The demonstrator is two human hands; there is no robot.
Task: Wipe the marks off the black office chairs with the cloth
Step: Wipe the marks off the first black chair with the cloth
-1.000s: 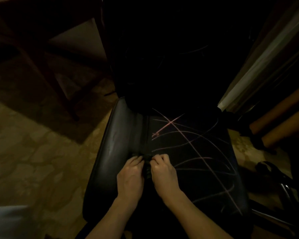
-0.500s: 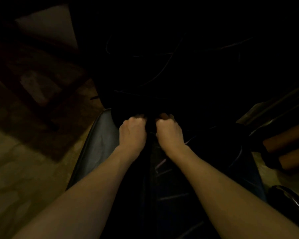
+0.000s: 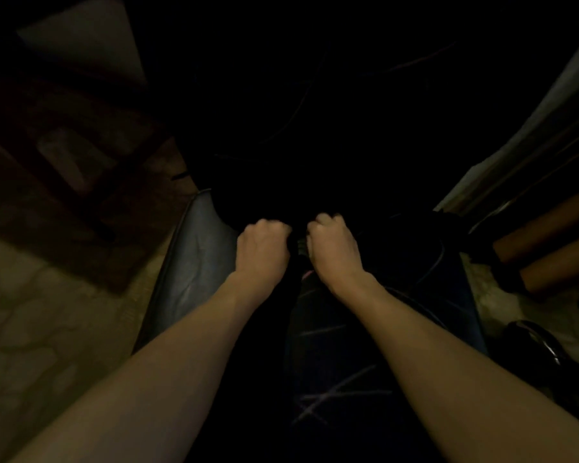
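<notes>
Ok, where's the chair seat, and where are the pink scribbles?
Black leather chair seat [image 3: 194, 262]: head view, bare left side.
Pink scribbled marks [image 3: 318, 401]: head view, crossing lines near the front.

1. Black chair seat: padded, glossy, dim light; left bolster bare.
2. Pale chalk-like marks cross the seat's near right part.
3. Both fists rest at the seat's rear; a dark cloth barely shows between them.
4. Patterned floor beneath, left.
</notes>
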